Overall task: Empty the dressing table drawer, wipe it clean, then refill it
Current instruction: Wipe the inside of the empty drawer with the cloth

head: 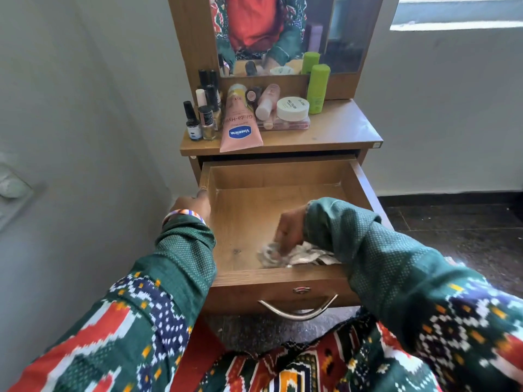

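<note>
The wooden drawer point(283, 281) of the dressing table stands pulled out, with nothing on its floor except a crumpled white cloth point(294, 254) near the front wall. My right hand point(291, 226) presses down on that cloth inside the drawer, fingers closed on it. My left hand point(192, 206) grips the drawer's left side wall from outside. On the tabletop point(339, 128) stand several nail polish bottles point(205, 114), a pink Vaseline tube point(239, 123), a white jar point(293, 108) and a green bottle point(318, 89).
A mirror point(271, 32) rises behind the tabletop. A grey wall lies close on the left. Dark floor point(458, 227) spreads to the right of the table. A curved metal handle point(298, 309) hangs on the drawer front.
</note>
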